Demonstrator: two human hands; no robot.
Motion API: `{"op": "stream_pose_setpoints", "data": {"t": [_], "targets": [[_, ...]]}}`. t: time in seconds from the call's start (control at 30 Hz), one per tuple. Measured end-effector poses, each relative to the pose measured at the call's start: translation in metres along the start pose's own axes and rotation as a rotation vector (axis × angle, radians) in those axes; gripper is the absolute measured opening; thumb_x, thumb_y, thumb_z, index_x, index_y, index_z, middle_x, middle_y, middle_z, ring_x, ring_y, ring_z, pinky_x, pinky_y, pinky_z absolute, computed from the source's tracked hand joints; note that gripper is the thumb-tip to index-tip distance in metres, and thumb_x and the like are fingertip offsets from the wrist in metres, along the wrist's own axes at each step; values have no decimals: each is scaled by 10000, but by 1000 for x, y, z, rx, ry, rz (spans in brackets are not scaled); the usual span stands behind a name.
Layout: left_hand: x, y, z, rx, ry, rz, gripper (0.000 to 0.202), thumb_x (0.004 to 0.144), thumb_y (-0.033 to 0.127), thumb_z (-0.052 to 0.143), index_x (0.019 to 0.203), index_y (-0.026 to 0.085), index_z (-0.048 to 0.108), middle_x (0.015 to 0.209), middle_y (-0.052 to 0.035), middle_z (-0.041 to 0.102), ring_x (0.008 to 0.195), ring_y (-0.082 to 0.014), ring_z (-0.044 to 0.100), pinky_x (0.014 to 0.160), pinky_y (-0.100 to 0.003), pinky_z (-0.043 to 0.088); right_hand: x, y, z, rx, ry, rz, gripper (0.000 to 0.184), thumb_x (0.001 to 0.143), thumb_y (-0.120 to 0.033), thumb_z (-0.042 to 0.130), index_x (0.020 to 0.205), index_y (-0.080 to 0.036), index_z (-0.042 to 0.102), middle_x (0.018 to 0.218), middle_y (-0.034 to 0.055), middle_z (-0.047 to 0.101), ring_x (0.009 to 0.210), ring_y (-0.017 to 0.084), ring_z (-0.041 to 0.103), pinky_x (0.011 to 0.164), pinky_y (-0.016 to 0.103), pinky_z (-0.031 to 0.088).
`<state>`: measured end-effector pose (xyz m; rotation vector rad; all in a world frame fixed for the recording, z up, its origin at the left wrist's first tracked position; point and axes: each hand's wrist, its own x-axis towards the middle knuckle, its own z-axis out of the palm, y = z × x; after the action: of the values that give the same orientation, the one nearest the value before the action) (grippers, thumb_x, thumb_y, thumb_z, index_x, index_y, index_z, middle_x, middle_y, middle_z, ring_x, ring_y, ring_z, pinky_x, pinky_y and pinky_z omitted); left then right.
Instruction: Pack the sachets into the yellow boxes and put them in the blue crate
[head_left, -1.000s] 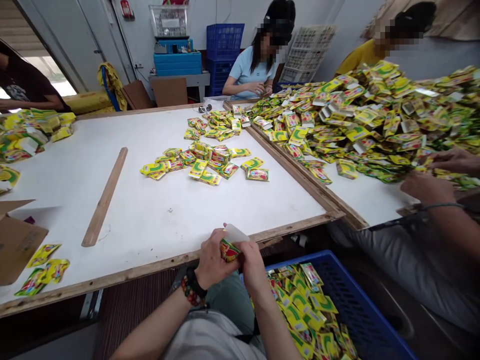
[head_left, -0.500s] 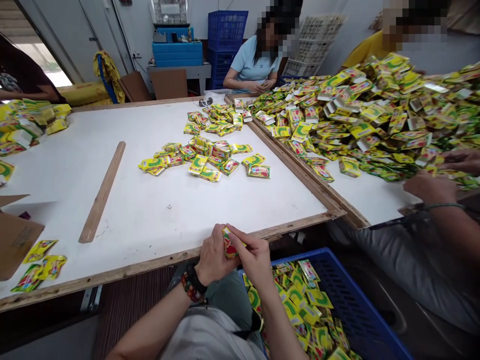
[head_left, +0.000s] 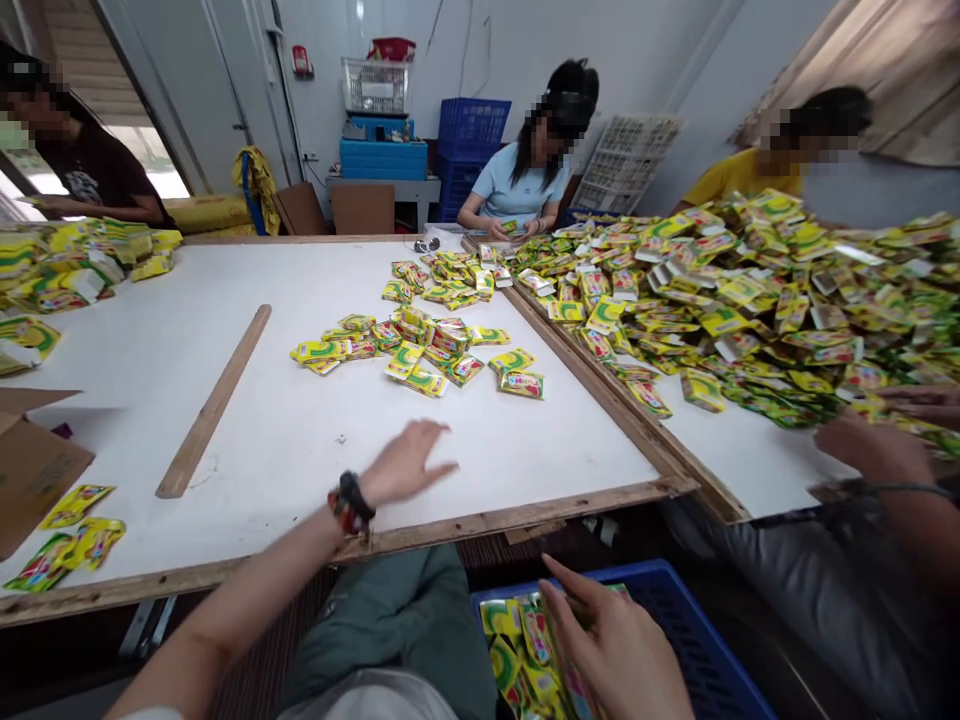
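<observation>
The left hand point(head_left: 409, 464) is open, fingers spread, above the white table point(head_left: 225, 400), near a loose scatter of yellow-green sachets point(head_left: 420, 350). The right hand point(head_left: 611, 645) is also open and holds nothing visible, just over more sachets point(head_left: 517, 640) in a blue plastic crate point(head_left: 679, 610) below the table's edge.

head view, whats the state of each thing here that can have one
left hand, open and empty above the white table
right hand, open over the crate sachets
blue crate, holding sachets
table sachets, scattered loose
wooden strip, lying flat
co-worker's hands, at the big sachet heap
</observation>
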<state>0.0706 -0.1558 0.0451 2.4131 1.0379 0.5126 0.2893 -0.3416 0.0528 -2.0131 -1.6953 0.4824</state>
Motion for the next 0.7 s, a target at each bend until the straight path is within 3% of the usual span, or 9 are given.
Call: {"op": "stream_pose_setpoints", "data": {"t": [0.1,0.2,0.27,0.33,0.43,0.5,0.57,0.63,0.7], "targets": [[62,-41,-25,203,129,-359,489,913,345,498,1327,104,403,1371,-193,450,1304,-303,384,1083,-441,316,-4,19,-8,-68,-10,32,487,852,-492,539,1178,-162,686,1015,130,747,540,233,709,525,318,581],[104,-66,-38,208,132,-431,536,872,331,561,1305,46,427,1323,-246,490,1266,-338,431,1034,-450,354,-1,15,0,44,-19,-67,465,885,-474,502,1188,-168,678,1122,112,713,846,253,738,688,288,602],[112,-70,-41,198,92,-425,495,854,330,574,1253,49,491,1253,-236,560,1180,-319,517,968,-405,411,3,11,9,76,-40,-126,428,900,-439,493,1178,-176,684,1142,104,706,1010,262,695,796,295,586],[106,-66,-42,187,28,-385,426,852,345,565,1181,74,568,1175,-201,626,1095,-296,578,907,-361,443,9,8,18,74,-10,-168,395,902,-407,501,1179,-192,684,1135,108,712,1034,269,685,835,328,580],[76,-46,-46,152,-126,-274,369,798,403,623,1070,156,662,1063,-108,697,981,-262,631,827,-302,463,24,1,33,45,178,-214,431,890,-358,516,1287,-214,603,1271,139,633,1127,314,630,879,438,562],[49,-26,-52,91,-247,-156,341,763,427,660,1028,214,687,1010,-47,715,911,-226,648,784,-267,466,38,-11,43,41,276,-261,544,876,-334,541,1403,-225,468,1437,151,474,1298,351,469,968,537,482],[21,-4,-57,-11,-318,14,308,761,418,660,1007,233,688,967,-23,710,873,-204,646,778,-262,466,52,-27,54,71,258,-335,615,879,-297,548,1462,-244,357,1497,135,390,1385,340,335,1051,594,368],[-6,17,-56,-112,-207,76,331,739,400,689,1019,227,659,972,-26,682,899,-206,630,817,-290,472,62,-45,64,136,191,-415,553,906,-227,501,1444,-265,380,1425,115,499,1335,296,433,1088,596,310],[-28,34,-45,-227,115,-75,480,705,384,728,1131,223,576,1083,-51,626,943,-205,609,819,-310,491,63,-61,74,241,161,-434,446,927,-173,442,1358,-274,493,1271,85,640,1182,244,589,1095,555,325]]}}
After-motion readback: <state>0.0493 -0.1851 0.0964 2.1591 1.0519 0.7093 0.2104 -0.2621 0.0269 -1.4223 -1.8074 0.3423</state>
